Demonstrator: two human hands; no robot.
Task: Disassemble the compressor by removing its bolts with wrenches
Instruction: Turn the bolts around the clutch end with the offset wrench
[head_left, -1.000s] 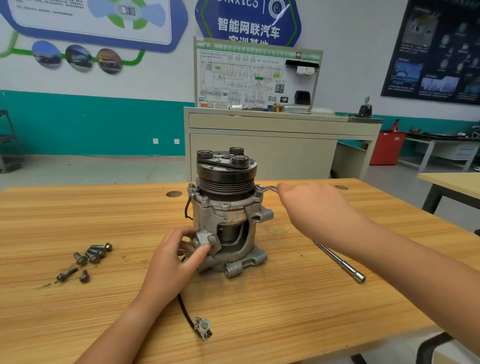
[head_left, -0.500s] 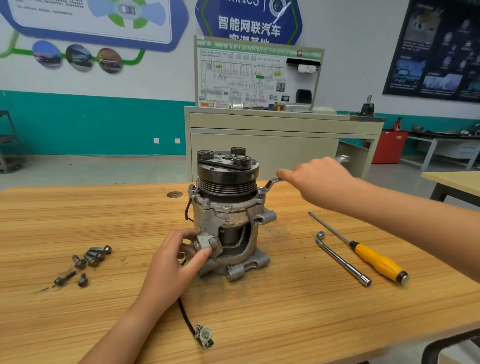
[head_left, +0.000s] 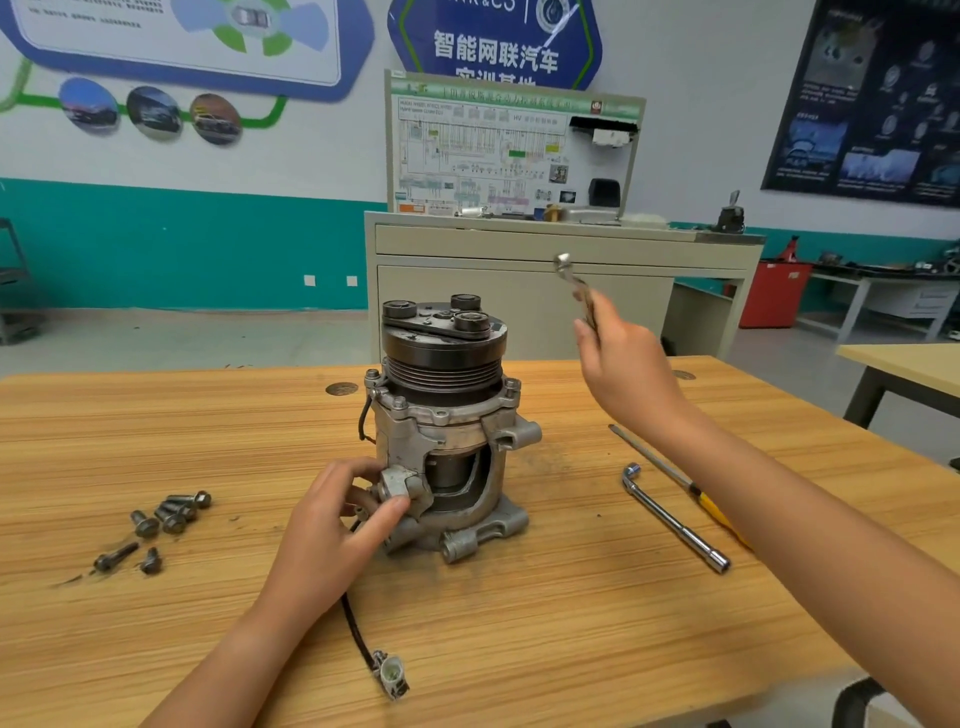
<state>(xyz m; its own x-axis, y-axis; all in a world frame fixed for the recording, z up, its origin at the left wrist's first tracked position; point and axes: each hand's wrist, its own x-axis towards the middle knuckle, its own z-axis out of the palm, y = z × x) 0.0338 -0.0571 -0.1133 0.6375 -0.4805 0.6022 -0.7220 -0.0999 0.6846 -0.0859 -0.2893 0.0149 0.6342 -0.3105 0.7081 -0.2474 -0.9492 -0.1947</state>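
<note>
The grey compressor (head_left: 447, 441) stands upright on the wooden table (head_left: 519, 623), black pulley on top. My left hand (head_left: 337, 525) grips a lug low on its left side. My right hand (head_left: 623, 374) is raised to the right of the pulley and holds a small silver wrench (head_left: 571, 283) that points up, clear of the compressor. Bolts still sit in the upper flange (head_left: 511, 387).
Several loose bolts (head_left: 161, 525) lie at the table's left. An L-shaped socket wrench (head_left: 675, 519) and a yellow-handled screwdriver (head_left: 711, 506) lie to the right under my right forearm. A black cable with a connector (head_left: 389, 673) trails toward the front edge.
My right hand has lifted the wrench off the right flange bolt and swung it upward. My left hand stays on the lug.
</note>
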